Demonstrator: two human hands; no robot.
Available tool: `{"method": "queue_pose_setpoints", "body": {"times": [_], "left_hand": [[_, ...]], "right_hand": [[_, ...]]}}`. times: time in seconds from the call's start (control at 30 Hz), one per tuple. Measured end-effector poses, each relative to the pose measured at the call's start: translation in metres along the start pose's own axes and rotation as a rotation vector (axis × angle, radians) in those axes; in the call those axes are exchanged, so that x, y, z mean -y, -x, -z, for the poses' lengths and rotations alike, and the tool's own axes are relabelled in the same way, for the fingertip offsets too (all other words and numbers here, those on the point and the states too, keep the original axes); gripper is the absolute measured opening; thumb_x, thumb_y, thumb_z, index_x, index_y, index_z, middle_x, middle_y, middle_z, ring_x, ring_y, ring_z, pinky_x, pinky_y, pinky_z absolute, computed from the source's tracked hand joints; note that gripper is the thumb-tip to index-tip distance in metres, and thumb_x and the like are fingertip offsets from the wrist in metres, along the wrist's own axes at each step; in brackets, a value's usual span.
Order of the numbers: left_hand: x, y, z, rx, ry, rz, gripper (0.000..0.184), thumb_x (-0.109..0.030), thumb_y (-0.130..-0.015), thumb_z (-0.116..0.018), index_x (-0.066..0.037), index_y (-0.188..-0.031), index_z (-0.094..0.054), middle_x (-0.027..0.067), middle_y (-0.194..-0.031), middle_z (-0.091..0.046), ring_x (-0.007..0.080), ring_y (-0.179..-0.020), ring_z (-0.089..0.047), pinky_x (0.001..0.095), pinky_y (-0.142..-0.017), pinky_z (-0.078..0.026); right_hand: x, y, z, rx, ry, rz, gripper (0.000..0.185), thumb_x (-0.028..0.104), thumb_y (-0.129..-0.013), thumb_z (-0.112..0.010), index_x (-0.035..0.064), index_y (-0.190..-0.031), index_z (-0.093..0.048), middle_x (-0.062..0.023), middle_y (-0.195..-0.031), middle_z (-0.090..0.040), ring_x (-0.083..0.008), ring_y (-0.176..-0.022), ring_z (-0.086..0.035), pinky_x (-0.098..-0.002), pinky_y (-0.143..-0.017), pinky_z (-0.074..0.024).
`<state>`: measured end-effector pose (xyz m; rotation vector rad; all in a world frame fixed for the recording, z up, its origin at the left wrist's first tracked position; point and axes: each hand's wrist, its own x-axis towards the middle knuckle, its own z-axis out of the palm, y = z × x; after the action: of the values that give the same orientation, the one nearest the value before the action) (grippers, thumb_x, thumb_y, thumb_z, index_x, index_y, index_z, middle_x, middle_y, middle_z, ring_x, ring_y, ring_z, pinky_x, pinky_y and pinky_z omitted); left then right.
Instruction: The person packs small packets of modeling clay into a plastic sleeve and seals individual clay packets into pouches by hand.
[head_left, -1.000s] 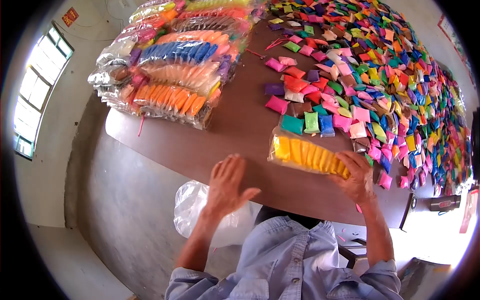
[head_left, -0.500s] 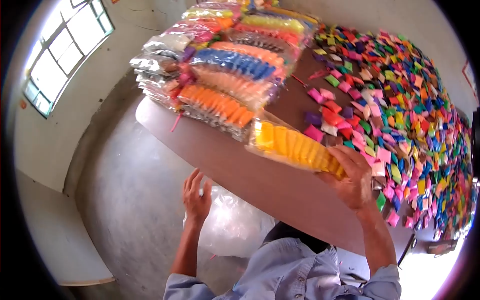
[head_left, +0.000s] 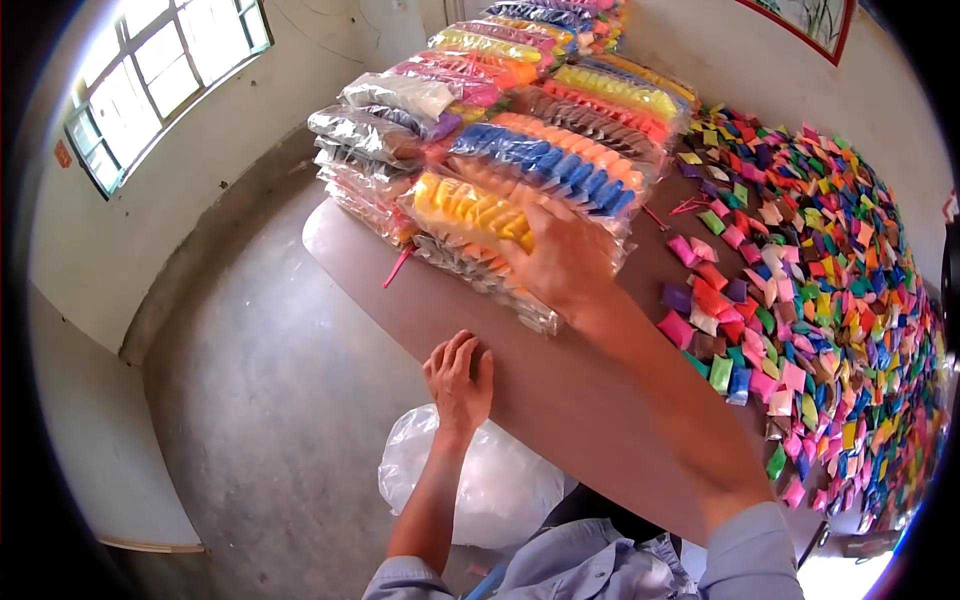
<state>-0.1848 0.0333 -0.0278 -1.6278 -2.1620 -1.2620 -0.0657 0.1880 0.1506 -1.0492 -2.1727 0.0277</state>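
Outstretched near the rounded corner of the desk (head_left: 560, 400), the right hand (head_left: 565, 257) pinches the yellow pack (head_left: 452, 205); the left hand (head_left: 458, 390), fingers loosely bent, is by the front edge.

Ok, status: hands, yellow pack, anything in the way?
Right hand grips yellow pack at one end, over stacked packs; contact beneath unclear. Left hand looks empty, near table edge. No obstruction visible.
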Motion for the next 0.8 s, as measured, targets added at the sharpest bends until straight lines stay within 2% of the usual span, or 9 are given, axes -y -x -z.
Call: {"method": "queue_pose_setpoints", "body": {"times": [0.1, 0.17, 0.3, 0.37, 0.47, 0.5, 0.57, 0.67, 0.8], "left_hand": [[0.001, 0.000, 0.000, -0.008, 0.012, 0.002, 0.027, -0.017, -0.092, -0.072, -0.007, -0.117, -0.071, 0.0071, -0.130, -0.070, 0.0316, -0.122, -0.061, 0.0440, -0.107, -0.040], [0.004, 0.001, -0.003, -0.016, 0.028, 0.005, 0.025, -0.016, -0.092, -0.072, -0.008, -0.115, -0.072, 0.0072, -0.129, -0.070, 0.0316, -0.122, -0.062, 0.0436, -0.107, -0.040], [0.003, 0.002, -0.003, -0.040, 0.052, 0.010, 0.023, -0.014, -0.091, -0.072, -0.009, -0.113, -0.073, 0.0071, -0.127, -0.071, 0.0312, -0.121, -0.063, 0.0428, -0.107, -0.040], [0.002, 0.001, -0.003, -0.048, 0.064, 0.010, 0.022, -0.014, -0.091, -0.072, -0.009, -0.113, -0.073, 0.0070, -0.127, -0.072, 0.0311, -0.120, -0.063, 0.0426, -0.107, -0.040], [0.002, 0.002, -0.003, -0.057, 0.074, 0.000, 0.022, -0.014, -0.091, -0.072, -0.009, -0.112, -0.073, 0.0069, -0.126, -0.072, 0.0307, -0.120, -0.063, 0.0425, -0.107, -0.040], [0.002, 0.002, -0.003, -0.056, 0.069, 0.001, 0.022, -0.014, -0.091, -0.072, -0.009, -0.112, -0.074, 0.0067, -0.126, -0.072, 0.0306, -0.119, -0.063, 0.0424, -0.107, -0.040], [0.003, 0.001, -0.003, -0.056, 0.067, -0.002, 0.022, -0.013, -0.091, -0.072, -0.009, -0.112, -0.074, 0.0065, -0.126, -0.072, 0.0305, -0.119, -0.063, 0.0423, -0.107, -0.040], [0.002, 0.001, -0.002, -0.053, 0.068, -0.006, 0.021, -0.013, -0.091, -0.071, -0.009, -0.112, -0.074, 0.0056, -0.126, -0.072, 0.0297, -0.118, -0.063, 0.0424, -0.107, -0.040], [0.001, 0.001, -0.002, -0.067, 0.060, -0.019, 0.021, -0.013, -0.091, -0.071, -0.008, -0.111, -0.073, 0.0059, -0.126, -0.072, 0.0297, -0.117, -0.064, 0.0423, -0.107, -0.040]], "right_hand": [[0.004, -0.010, -0.027, 0.012, 0.039, -0.028, 0.053, 0.039, -0.088, -0.077, 0.0035, -0.126, -0.069, -0.0142, -0.127, -0.071, -0.0340, -0.115, -0.069, -0.0479, -0.097, -0.0545], [0.003, -0.013, -0.043, 0.097, 0.133, -0.088, 0.057, 0.044, -0.090, -0.074, 0.0021, -0.128, -0.068, -0.0167, -0.130, -0.069, -0.0347, -0.122, -0.066, -0.0510, -0.102, -0.0509], [0.001, -0.014, -0.044, 0.125, 0.120, -0.055, 0.060, 0.047, -0.091, -0.073, 0.0005, -0.129, -0.067, -0.0191, -0.134, -0.066, -0.0353, -0.125, -0.063, -0.0515, -0.104, -0.0489], [0.001, -0.012, -0.042, 0.156, 0.095, -0.033, 0.064, 0.047, -0.092, -0.073, 0.0009, -0.136, -0.064, -0.0197, -0.143, -0.060, -0.0347, -0.136, -0.053, -0.0542, -0.113, -0.0380], [0.000, 0.000, -0.043, 0.078, 0.145, 0.059, 0.065, 0.045, -0.090, -0.075, 0.0034, -0.138, -0.063, -0.0193, -0.143, -0.059, -0.0338, -0.137, -0.052, -0.0527, -0.115, -0.0349], [-0.001, 0.003, -0.038, 0.075, 0.150, 0.055, 0.065, 0.045, -0.090, -0.075, 0.0034, -0.138, -0.063, -0.0193, -0.143, -0.059, -0.0338, -0.137, -0.052, -0.0527, -0.115, -0.0349], [-0.002, 0.011, -0.025, -0.050, 0.178, 0.236, 0.064, 0.042, -0.088, -0.076, 0.0032, -0.137, -0.064, -0.0172, -0.139, -0.062, -0.0339, -0.129, -0.059, -0.0514, -0.107, -0.0440], [-0.003, 0.029, 0.005, -0.121, 0.134, 0.280, 0.058, 0.035, -0.087, -0.078, 0.0052, -0.134, -0.066, -0.0161, -0.138, -0.062, -0.0340, -0.129, -0.058, -0.0497, -0.107, -0.0447], [-0.010, 0.090, 0.054, -0.072, 0.056, 0.222, 0.050, 0.026, -0.084, -0.080, 0.0062, -0.128, -0.068, -0.0139, -0.135, -0.063, -0.0337, -0.127, -0.059, -0.0483, -0.106, -0.0458]]}}
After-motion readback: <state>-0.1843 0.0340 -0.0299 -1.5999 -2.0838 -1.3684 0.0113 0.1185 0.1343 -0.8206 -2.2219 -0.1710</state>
